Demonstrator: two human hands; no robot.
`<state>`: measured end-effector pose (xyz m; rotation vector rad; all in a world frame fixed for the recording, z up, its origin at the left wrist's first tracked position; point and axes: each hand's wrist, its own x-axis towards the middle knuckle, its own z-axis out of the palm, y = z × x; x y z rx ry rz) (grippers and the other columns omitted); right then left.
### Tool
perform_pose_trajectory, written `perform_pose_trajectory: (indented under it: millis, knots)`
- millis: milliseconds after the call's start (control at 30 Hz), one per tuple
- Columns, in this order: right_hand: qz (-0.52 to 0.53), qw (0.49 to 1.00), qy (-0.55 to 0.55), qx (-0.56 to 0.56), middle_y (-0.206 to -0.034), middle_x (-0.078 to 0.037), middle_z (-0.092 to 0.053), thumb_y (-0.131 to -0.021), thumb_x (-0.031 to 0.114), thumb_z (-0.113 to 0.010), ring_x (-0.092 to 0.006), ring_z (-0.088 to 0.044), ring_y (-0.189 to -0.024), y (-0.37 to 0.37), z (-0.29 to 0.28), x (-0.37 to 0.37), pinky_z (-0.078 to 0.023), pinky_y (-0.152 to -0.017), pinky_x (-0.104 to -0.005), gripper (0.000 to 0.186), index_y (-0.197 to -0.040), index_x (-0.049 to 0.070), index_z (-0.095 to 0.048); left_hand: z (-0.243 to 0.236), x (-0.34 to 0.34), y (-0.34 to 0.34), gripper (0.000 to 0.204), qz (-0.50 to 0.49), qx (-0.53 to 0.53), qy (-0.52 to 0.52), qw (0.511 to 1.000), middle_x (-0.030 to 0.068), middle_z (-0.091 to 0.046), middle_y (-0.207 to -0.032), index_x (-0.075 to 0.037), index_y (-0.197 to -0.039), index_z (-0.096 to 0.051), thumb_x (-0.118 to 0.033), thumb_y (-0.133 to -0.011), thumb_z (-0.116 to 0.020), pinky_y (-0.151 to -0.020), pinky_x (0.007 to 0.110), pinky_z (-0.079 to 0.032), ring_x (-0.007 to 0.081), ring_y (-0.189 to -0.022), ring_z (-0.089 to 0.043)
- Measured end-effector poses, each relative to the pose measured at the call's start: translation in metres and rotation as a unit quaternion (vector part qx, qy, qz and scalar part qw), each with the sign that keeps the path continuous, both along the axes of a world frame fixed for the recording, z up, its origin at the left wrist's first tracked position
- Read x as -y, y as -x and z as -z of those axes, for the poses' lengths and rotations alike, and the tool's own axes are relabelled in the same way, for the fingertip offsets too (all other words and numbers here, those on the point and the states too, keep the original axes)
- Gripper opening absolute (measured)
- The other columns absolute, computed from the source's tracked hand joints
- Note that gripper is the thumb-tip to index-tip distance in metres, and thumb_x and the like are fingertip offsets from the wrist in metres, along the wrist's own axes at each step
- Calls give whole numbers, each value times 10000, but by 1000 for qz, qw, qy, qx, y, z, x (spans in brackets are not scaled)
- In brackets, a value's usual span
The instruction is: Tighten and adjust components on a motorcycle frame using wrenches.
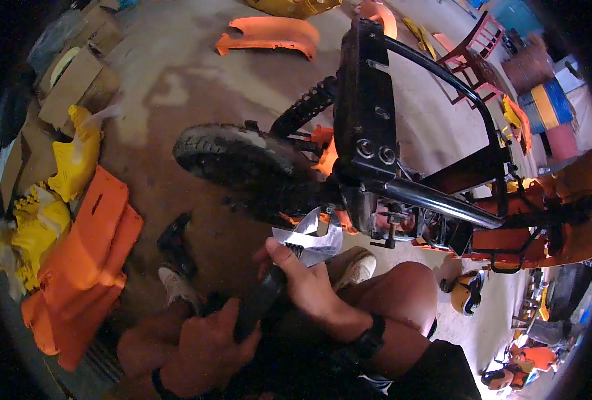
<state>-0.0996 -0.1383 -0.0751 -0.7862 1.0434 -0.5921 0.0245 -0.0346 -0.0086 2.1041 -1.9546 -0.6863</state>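
An adjustable wrench (307, 238) with a shiny metal head and a dark handle is held in front of me, between my knees. My left hand (209, 343) wraps round the lower end of its handle. Up at the head, my right hand (313, 287) is closed on the wrench, thumb beside the adjusting screw. Just beyond the jaws stands a stripped scooter (369, 113) with a bare black frame. Its tyre (236, 157) and a coil shock absorber (303, 107) show on the left. Whether the jaws touch the scooter I cannot tell.
Orange body panels (83, 267) and yellow panels (76, 153) lie at the left, near cardboard (76, 80). A dark object (176, 243) rests by my left shoe. Another orange panel (269, 37) lies at the back. A red chair (473, 57), barrels (546, 107) and a yellow helmet (467, 293) are at the right.
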Motion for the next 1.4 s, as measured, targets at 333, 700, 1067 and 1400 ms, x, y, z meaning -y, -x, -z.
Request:
perform_pose_trajectory:
  millis: [333,700,1067,1400]
  knots:
    - [-27,997,-66,-5,-964,-44,-612,-867,375,-621,-152,-544,-906,7,-3,6,-416,-818,-305,373,-1031,40,-612,-20,3,15,511,-88,64,-185,977,239,-628,-959,-119,-1269,-492,-371,-838,-600,-820,481,-442,410,-862,-604]
    - [58,998,-33,21,-912,-23,-610,-862,264,-654,-129,-564,-810,11,6,1,-457,-711,-296,268,-999,47,-581,8,-4,-1,388,-30,-59,-87,994,152,-605,-653,-1,-1001,-517,-305,-791,-638,-480,417,-499,317,-568,-625]
    - [61,998,-14,-6,-961,-11,-592,-866,239,-649,-125,-541,-866,12,8,2,-447,-769,-304,302,-1075,45,-553,8,-6,-2,425,4,-31,-83,996,116,-610,-618,6,-1024,-505,-323,-788,-637,-410,363,-484,259,-489,-616]
    - [45,998,50,-22,-743,-60,-604,-841,361,-615,-144,-583,-617,12,5,-4,-457,-516,-275,327,-912,44,-572,9,-9,-3,448,11,-21,-65,998,114,-603,-601,18,-1032,-518,-325,-773,-645,-407,368,-488,263,-466,-607]
